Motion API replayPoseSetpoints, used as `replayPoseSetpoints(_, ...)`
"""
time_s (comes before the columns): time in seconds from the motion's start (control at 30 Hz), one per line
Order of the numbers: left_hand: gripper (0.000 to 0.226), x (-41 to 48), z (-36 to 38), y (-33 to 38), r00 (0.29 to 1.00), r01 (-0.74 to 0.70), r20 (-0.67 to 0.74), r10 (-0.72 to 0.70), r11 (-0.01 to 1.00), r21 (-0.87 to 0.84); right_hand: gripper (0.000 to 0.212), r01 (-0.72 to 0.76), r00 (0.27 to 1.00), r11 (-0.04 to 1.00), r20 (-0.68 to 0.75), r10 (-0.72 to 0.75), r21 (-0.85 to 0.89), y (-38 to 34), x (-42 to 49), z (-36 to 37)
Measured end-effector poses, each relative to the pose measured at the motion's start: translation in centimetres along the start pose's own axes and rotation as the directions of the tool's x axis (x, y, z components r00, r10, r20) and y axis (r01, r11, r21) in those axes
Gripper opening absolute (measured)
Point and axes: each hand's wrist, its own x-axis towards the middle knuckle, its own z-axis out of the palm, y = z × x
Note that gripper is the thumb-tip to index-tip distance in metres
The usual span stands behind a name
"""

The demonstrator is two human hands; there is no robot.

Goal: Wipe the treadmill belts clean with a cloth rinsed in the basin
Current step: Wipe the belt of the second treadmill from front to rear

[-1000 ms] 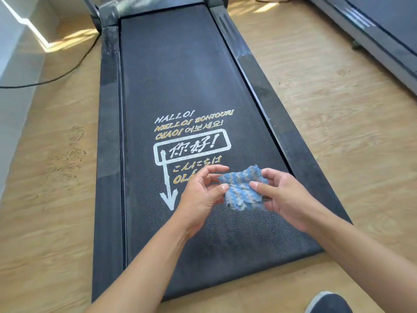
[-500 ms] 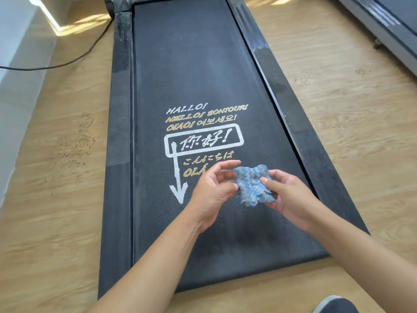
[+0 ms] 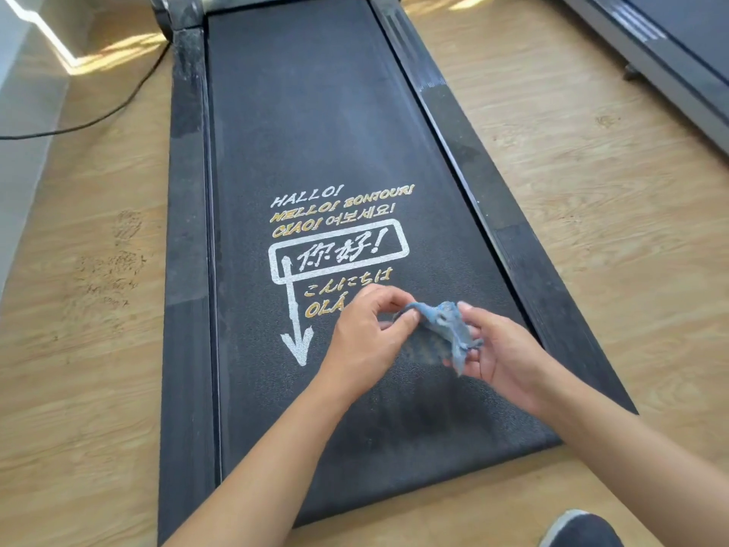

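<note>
A small blue-striped terry cloth (image 3: pixel 442 323) is held stretched between both hands, above the black textured treadmill belt (image 3: pixel 315 132), toward its near right corner. One end is pinched by thumb and forefinger of the left hand (image 3: pixel 367 341), the other gripped in the curled fingers of the right hand (image 3: pixel 501 357). It is judged soft, light, limp, probably damp: best bunched into a palm pad.

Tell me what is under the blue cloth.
Under the cloth, held by the left hand and right hand, is the dark treadmill belt. The patch directly beneath is covered, as are parts of the right hand's fingers.
</note>
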Motion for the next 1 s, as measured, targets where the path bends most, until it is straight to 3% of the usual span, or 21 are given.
replayPoseSetpoints(0.07, 0.005, 0.4, 0.4, -0.2, 0.998, 0.058, -0.034, -0.058, 0.998, -0.016, 0.046, -0.016, 1.0, 0.999, -0.025, 0.016, -0.029, 0.2, -0.2, 0.0)
replayPoseSetpoints(0.17, 0.019, 0.7, 0.5, -0.1, 0.983, 0.17, -0.039, -0.177, 0.975, -0.141, 0.07, -0.026, 1.0, 0.996, -0.001, 0.026, -0.083, 0.7, -0.4, 0.0)
replayPoseSetpoints(0.33, 0.035, 1.0, 0.4, 0.6, 0.952, 0.24, -0.126, -0.278, 0.937, -0.252, 0.096, 0.033, 0.99, 0.998, 0.132, -0.04, 0.048, 1.1, -0.9, 0.7)
replayPoseSetpoints(0.47, 0.029, 0.9, 0.5, 0.9, 0.907, 0.333, -0.103, -0.408, 0.847, -0.415, 0.084, -0.019, 0.96, 0.984, 0.279, -0.033, 0.18, 1.1, -1.5, 2.0)
replayPoseSetpoints(0.57, 0.037, 0.6, 0.3, 0.8, 0.945, 0.271, -0.131, -0.3, 0.942, -0.2, 0.068, -0.081, 0.942, 0.985, 0.335, 0.025, 0.155, 1.0, -1.4, 3.3)
replayPoseSetpoints(0.63, 0.038, 0.4, 0.4, 0.9, 0.963, 0.222, -0.123, -0.24, 0.964, -0.144, 0.056, -0.095, 0.95, 0.984, 0.308, 0.045, 0.148, 1.1, -1.3, 3.8)
replayPoseSetpoints(0.73, 0.041, 0.3, 0.3, 0.7, 0.946, 0.217, -0.224, -0.235, 0.971, -0.1, 0.043, -0.074, 0.967, 0.979, 0.253, 0.023, 0.192, 1.2, -1.5, 4.1)
replayPoseSetpoints(0.9, 0.032, 0.0, 0.3, 0.0, 0.904, 0.256, -0.292, -0.312, 0.943, -0.214, 0.04, 0.051, 0.994, 0.967, 0.081, -0.074, 0.251, 1.1, -1.6, 4.0)
replayPoseSetpoints(1.0, 0.022, -0.1, 0.6, -0.4, 0.892, 0.256, -0.302, -0.336, 0.927, -0.273, 0.052, 0.091, 0.996, 0.977, -0.018, -0.089, 0.194, 0.9, -1.7, 3.8)
